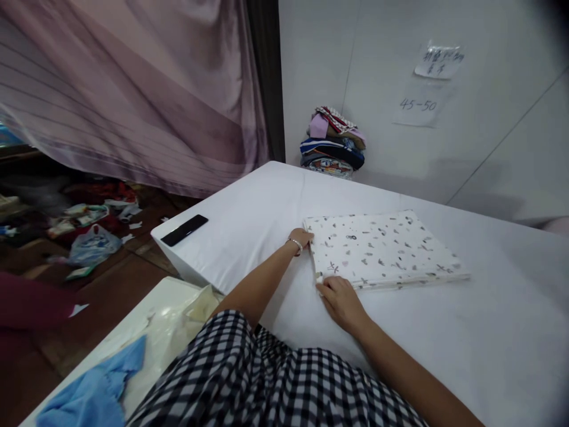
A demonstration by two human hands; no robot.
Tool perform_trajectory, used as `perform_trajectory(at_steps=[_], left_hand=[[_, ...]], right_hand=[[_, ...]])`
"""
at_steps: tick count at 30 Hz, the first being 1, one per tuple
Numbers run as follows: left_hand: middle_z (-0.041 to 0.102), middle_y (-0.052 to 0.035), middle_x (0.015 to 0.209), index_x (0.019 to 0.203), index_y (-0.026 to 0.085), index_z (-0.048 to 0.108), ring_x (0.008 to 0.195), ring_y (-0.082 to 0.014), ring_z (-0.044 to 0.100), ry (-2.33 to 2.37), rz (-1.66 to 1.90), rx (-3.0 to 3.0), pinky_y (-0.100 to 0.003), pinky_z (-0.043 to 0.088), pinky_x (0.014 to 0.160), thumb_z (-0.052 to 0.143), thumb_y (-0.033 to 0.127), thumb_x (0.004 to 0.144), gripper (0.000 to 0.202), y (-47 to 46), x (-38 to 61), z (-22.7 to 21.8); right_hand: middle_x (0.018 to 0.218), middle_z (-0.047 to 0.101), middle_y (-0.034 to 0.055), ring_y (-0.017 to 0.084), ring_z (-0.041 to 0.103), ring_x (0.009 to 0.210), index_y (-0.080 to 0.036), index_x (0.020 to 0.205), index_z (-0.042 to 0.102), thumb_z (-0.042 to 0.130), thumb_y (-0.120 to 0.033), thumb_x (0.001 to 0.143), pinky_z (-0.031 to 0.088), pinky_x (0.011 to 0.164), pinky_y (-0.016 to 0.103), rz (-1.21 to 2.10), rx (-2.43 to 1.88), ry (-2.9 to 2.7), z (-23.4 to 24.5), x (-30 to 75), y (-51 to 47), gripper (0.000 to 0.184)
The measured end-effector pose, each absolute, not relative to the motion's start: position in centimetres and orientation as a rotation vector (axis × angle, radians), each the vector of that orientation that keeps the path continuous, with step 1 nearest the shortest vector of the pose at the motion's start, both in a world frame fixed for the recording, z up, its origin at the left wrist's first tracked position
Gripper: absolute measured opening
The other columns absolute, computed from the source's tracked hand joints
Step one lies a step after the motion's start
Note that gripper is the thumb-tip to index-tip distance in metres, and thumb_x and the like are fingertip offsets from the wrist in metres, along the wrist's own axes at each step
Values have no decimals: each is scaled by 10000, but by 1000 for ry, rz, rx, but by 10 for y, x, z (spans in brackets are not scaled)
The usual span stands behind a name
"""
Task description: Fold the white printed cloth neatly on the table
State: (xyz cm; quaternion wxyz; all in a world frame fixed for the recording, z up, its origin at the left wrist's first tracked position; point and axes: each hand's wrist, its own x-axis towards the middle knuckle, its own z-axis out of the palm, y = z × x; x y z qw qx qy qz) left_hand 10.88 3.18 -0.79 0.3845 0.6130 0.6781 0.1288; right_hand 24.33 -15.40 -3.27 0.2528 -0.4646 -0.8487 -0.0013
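Observation:
A folded white cloth (382,246) printed with small grey and pink marks lies flat on the white table (489,332). My left hand (302,238), with a bracelet on its wrist, rests at the cloth's near-left corner, its fingers tucked at or under the edge and mostly hidden. My right hand (340,299) lies at the cloth's front-left corner, fingers curled and pinching the edge of the folded layers.
A black phone (184,230) lies near the table's left corner. A stack of folded clothes (333,145) stands against the white wall at the back. A blue cloth (93,385) lies on a lower white surface at left. Litter and bags cover the wooden floor.

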Motion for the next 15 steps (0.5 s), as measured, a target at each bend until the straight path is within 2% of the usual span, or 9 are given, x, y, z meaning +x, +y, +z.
perform_trajectory(at_steps=[6,10,15], left_hand=[[696,-114,837,799,129,659,825,-193,648,1848,351,1630,-205,432,615,554,385,772,277,65,113,-11],[686,-137,925,870,111,656,927,-215,628,1896,390,1651,-214,427,660,558,406,772,326,80,116,-10],[636,-118,1074,1033,152,605,1013,-178,583,1932,424,1680,-222,437,758,432,351,886,302,89,117,-14]], right_hand=[[860,558,67,188,480,831,-185,961,607,473,-111,825,370,710,310,25,-1230,-2309,-34,244,-152,205],[896,553,72,196,478,862,-178,992,595,499,-86,790,374,739,326,58,-1236,-2316,-39,246,-152,242],[898,554,73,196,466,849,-187,995,593,485,-100,809,378,731,327,74,-1252,-2319,-39,246,-151,232]])
